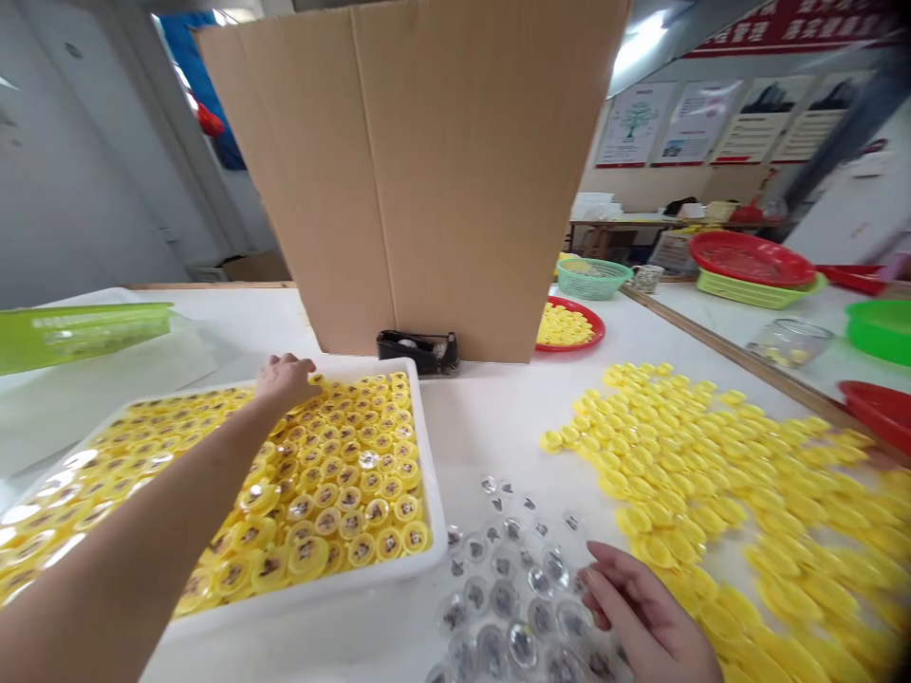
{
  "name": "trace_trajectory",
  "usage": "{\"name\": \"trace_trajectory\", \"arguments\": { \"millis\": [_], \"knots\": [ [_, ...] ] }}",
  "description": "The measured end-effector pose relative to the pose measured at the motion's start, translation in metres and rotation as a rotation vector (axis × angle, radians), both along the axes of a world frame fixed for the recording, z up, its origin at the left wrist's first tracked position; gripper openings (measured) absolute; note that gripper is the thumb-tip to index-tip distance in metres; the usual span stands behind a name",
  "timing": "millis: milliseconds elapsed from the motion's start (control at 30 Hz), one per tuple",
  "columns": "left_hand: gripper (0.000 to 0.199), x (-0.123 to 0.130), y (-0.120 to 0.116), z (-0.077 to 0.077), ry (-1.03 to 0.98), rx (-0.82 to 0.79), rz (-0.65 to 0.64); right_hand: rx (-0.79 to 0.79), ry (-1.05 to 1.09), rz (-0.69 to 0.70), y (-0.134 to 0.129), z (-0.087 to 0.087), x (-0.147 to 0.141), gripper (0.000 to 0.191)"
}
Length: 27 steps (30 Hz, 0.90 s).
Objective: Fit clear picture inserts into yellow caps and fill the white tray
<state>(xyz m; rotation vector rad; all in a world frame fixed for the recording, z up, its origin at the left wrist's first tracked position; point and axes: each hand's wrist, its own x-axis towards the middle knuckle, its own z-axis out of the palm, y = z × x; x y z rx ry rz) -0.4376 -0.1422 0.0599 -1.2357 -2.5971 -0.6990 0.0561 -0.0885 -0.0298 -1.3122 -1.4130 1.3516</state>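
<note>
A white tray [432, 474] on the left holds rows of round yellow pieces with small printed pictures [348, 474]. My left hand [285, 381] reaches over the tray's far side, its fingers bent down at a yellow piece near the back edge. Clear round discs [505, 598] lie loose on the white table in front of me. My right hand [633, 607] is at their right side, thumb and fingertips brought together; whatever is between them is too small to make out. Plain yellow pieces [669, 446] are spread over the table at the right.
A large cardboard sheet [455, 171] stands behind a black tape dispenser [418, 352]. Behind the yellow pieces are a red plate [594, 332] and a green basket [592, 279]. A green tray [85, 332] is at left; a wooden strip [740, 356] and a glass bowl [790, 341] are at right.
</note>
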Motion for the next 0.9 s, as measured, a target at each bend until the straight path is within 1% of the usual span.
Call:
{"name": "trace_trajectory", "arguments": {
  "millis": [33, 67, 100, 133, 167, 200, 233, 267, 300, 333, 367, 400, 433, 500, 533, 567, 600, 633, 667, 700, 733, 767, 800, 833, 900],
  "knots": [
    [0.031, -0.002, 0.000, 0.001, 0.009, 0.003, -0.012, 0.049, -0.054, 0.040, 0.004, 0.003, 0.001, 0.047],
    [0.031, -0.004, 0.002, 0.002, 0.016, 0.006, -0.024, 0.145, -0.162, 0.093, 0.011, 0.006, 0.000, 0.043],
    [0.030, -0.004, 0.004, 0.005, 0.019, 0.007, -0.036, 0.258, -0.300, 0.152, 0.021, 0.011, -0.002, 0.037],
    [0.028, -0.002, 0.006, 0.008, 0.020, 0.006, -0.045, 0.395, -0.483, 0.224, 0.032, 0.016, -0.005, 0.031],
    [0.025, 0.004, 0.008, 0.012, 0.028, 0.007, -0.066, 0.556, -0.729, 0.277, 0.047, 0.022, -0.011, 0.028],
    [0.023, 0.014, 0.009, 0.017, 0.046, 0.016, -0.108, 0.609, -0.831, 0.288, 0.062, 0.028, -0.017, 0.026],
    [0.023, 0.029, 0.007, 0.023, 0.072, 0.031, -0.167, 0.634, -0.885, 0.288, 0.078, 0.034, -0.026, 0.028],
    [0.025, 0.050, 0.002, 0.030, 0.106, 0.047, -0.239, 0.654, -0.946, 0.302, 0.094, 0.039, -0.035, 0.031],
    [0.028, 0.076, -0.005, 0.035, 0.134, 0.075, -0.336, 0.660, -0.994, 0.323, 0.109, 0.043, -0.045, 0.032],
    [0.029, 0.105, -0.015, 0.038, 0.141, 0.089, -0.390, 0.665, -1.038, 0.348, 0.122, 0.046, -0.055, 0.030],
    [0.028, 0.137, -0.027, 0.039, 0.139, 0.098, -0.456, 0.668, -1.079, 0.377, 0.134, 0.048, -0.064, 0.026],
    [0.026, 0.170, -0.039, 0.036, 0.085, 0.151, -0.558, 0.669, -1.115, 0.409, 0.143, 0.049, -0.072, 0.023],
    [0.024, 0.202, -0.051, 0.030, 0.004, 0.199, -0.649, 0.669, -1.145, 0.441, 0.149, 0.050, -0.078, 0.022],
    [0.023, 0.259, -0.071, 0.008, -0.253, 0.269, -0.756, 0.668, -1.191, 0.502, 0.156, 0.051, -0.086, 0.023],
    [0.024, 0.282, -0.077, -0.006, -0.436, 0.244, -0.821, 0.666, -1.206, 0.528, 0.156, 0.052, -0.087, 0.023],
    [0.024, 0.301, -0.080, -0.021, -0.653, 0.199, -0.838, 0.663, -1.213, 0.552, 0.154, 0.054, -0.087, 0.023],
    [0.024, 0.316, -0.079, -0.035, -0.896, 0.182, -0.773, 0.661, -1.214, 0.576, 0.149, 0.056, -0.085, 0.022],
    [0.027, 0.328, -0.076, -0.047, -1.151, 0.180, -0.660, 0.660, -1.206, 0.601, 0.141, 0.060, -0.082, 0.021],
    [0.032, 0.336, -0.070, -0.057, -1.403, 0.207, -0.511, 0.660, -1.189, 0.632, 0.131, 0.065, -0.079, 0.019],
    [0.037, 0.342, -0.063, -0.064, -1.630, 0.264, -0.350, 0.662, -1.161, 0.670, 0.118, 0.070, -0.075, 0.018],
    [0.042, 0.345, -0.054, -0.067, -1.821, 0.337, -0.217, 0.664, -1.126, 0.714, 0.104, 0.075, -0.072, 0.016],
    [0.045, 0.346, -0.046, -0.068, -1.971, 0.421, -0.128, 0.666, -1.084, 0.766, 0.089, 0.080, -0.070, 0.016],
    [0.044, 0.346, -0.038, -0.067, -2.077, 0.511, -0.084, 0.667, -1.039, 0.822, 0.075, 0.084, -0.069, 0.015],
    [0.041, 0.344, -0.032, -0.065, -2.143, 0.598, -0.068, 0.663, -0.997, 0.878, 0.063, 0.087, -0.069, 0.015],
    [0.031, 0.339, -0.024, -0.062, -2.194, 0.735, -0.055, 0.643, -0.926, 0.972, 0.050, 0.088, -0.074, 0.016]
  ]
}}
